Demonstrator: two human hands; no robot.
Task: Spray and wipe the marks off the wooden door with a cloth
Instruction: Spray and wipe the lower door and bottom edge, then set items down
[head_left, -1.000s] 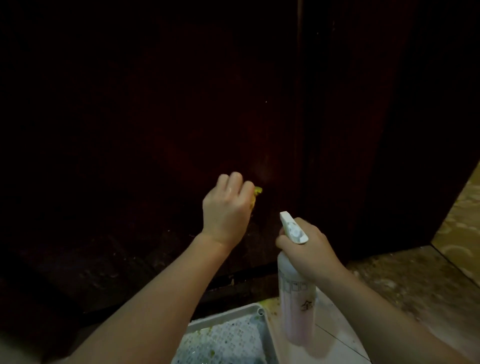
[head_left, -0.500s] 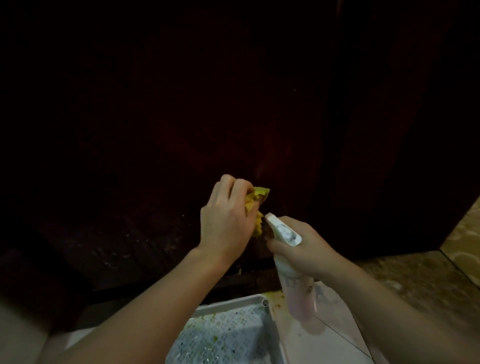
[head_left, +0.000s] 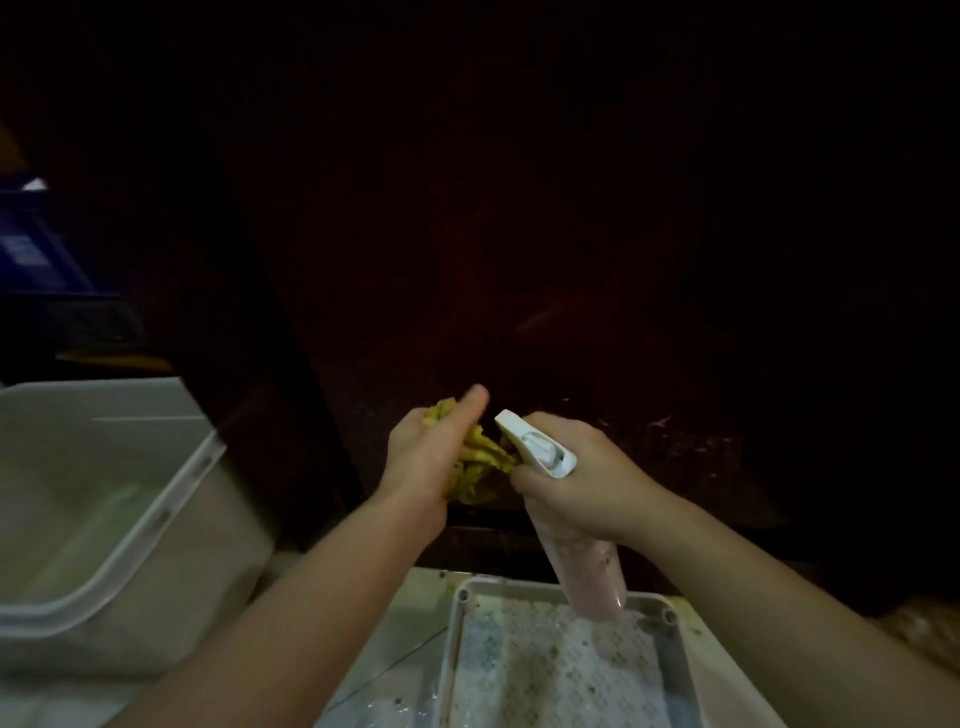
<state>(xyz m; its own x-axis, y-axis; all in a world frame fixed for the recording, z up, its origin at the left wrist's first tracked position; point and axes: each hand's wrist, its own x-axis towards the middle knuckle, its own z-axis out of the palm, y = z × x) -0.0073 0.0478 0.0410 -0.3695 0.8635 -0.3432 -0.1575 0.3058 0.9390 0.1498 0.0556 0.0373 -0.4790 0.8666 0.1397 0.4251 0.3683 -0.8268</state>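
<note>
Because the right hand (head_left: 582, 478) grips the white-headed pink plastic spray bottle (head_left: 576, 540) with its nozzle close to the crumpled yellow cloth (head_left: 480, 462) bunched in the left hand (head_left: 431, 457), spray may soak the cloth and miss the dark wooden door (head_left: 571, 260).

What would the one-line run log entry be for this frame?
left hand: grips yellow cloth | right hand: holds spray bottle, nozzle toward cloth | wooden door: marks remain low

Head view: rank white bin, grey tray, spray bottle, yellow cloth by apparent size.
1. White bin, largest, though cut off by the frame edge and close to the camera.
2. Grey tray, also cropped at the bottom.
3. Spray bottle, partly hidden by the right hand.
4. Yellow cloth, bunched in the left hand.
</note>
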